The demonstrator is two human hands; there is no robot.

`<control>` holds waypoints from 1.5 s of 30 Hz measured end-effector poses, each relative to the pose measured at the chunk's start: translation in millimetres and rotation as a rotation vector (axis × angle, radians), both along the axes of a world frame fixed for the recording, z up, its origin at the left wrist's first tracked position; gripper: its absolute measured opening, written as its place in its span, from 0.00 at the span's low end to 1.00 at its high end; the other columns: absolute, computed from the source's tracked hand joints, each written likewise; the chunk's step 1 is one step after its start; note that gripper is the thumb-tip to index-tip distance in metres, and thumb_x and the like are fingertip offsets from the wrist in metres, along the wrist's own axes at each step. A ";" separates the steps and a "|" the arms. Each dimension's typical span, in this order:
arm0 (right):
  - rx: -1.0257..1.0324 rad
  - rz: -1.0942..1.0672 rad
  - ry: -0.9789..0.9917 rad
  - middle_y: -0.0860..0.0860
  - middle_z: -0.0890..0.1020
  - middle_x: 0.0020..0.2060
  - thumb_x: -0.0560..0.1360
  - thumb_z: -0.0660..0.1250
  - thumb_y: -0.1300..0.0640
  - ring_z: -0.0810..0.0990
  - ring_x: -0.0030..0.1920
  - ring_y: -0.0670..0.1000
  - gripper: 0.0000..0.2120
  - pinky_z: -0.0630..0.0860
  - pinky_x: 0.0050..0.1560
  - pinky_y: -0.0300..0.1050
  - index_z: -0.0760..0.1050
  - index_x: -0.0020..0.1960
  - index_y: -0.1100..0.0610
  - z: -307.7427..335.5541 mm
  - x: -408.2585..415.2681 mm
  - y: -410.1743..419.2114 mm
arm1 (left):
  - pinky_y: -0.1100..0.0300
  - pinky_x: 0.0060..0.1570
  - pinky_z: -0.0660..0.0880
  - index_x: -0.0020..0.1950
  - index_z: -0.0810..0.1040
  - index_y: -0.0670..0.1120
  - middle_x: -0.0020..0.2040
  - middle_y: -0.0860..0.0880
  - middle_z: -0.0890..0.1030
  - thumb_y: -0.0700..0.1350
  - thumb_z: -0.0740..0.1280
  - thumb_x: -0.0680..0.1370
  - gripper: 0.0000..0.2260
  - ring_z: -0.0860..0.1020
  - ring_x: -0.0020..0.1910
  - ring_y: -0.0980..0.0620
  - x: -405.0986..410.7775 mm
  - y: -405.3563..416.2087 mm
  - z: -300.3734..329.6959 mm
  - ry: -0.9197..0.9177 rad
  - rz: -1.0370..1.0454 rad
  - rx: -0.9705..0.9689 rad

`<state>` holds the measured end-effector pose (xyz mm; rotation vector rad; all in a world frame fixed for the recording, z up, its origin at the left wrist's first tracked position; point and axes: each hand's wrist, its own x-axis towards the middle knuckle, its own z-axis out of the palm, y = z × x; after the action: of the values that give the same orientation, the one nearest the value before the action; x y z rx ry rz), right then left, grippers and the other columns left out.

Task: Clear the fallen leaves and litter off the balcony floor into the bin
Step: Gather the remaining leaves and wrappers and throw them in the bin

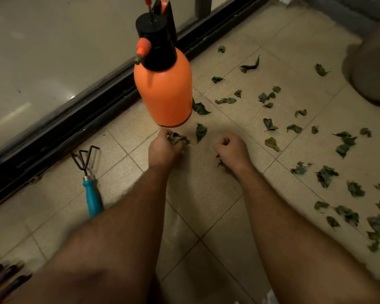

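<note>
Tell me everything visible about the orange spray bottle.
The orange plastic pressure-sprayer bottle stands upright on the beige tiled floor beside the black sliding-door track. It has a black pump top, an orange nozzle collar with a brass tip and an orange-tipped pump rod. A dried green leaf lies against its base; neither hand touches it.

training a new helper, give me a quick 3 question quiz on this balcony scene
1. True or false: both hands hold leaves.
2. Which tool lies left of the left arm? A) broom B) hand rake C) trowel
3. Which side of the floor holds most loose leaves?

Key:
1. True: left hand and right hand each grip leaves.
2. B, the hand rake, near the orange sprayer.
3. The right side, scattered leaves.
</note>
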<state>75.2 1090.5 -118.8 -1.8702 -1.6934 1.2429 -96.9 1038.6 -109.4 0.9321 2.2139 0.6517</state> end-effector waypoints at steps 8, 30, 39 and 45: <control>-0.415 -0.651 0.844 0.54 0.76 0.39 0.78 0.60 0.61 0.78 0.37 0.50 0.08 0.74 0.31 0.41 0.78 0.51 0.57 9.4 14.3 -30.4 | 0.56 0.50 0.72 0.62 0.73 0.46 0.57 0.46 0.79 0.52 0.70 0.77 0.18 0.76 0.56 0.48 0.4 13.0 -12.3 0.110 -0.149 -0.114; 0.132 0.035 -0.214 0.51 0.80 0.45 0.77 0.68 0.53 0.79 0.45 0.50 0.08 0.76 0.40 0.44 0.77 0.54 0.55 -7.9 -30.1 9.3 | 0.61 0.29 0.73 0.54 0.75 0.46 0.41 0.46 0.76 0.41 0.58 0.83 0.07 0.75 0.34 0.52 22.4 36.9 26.2 -0.638 0.127 0.059; -0.048 -0.449 0.330 0.50 0.72 0.32 0.76 0.65 0.58 0.71 0.31 0.49 0.10 0.65 0.23 0.37 0.68 0.37 0.53 2.3 57.4 -11.7 | 0.58 0.39 0.72 0.55 0.75 0.45 0.44 0.49 0.76 0.50 0.67 0.79 0.10 0.76 0.43 0.51 52.8 108.5 15.4 0.160 -0.412 0.062; 0.056 -0.426 0.152 0.45 0.78 0.43 0.78 0.66 0.60 0.76 0.38 0.40 0.08 0.69 0.31 0.25 0.77 0.56 0.57 4.9 94.3 -11.3 | 0.45 0.56 0.78 0.79 0.53 0.44 0.62 0.38 0.76 0.45 0.63 0.81 0.30 0.78 0.58 0.40 58.3 111.5 -11.5 0.243 -0.387 -0.131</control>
<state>169.5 1079.2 -113.9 -1.9156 -1.1596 1.1150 -38.6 1150.1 -121.0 1.3810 2.1590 0.2200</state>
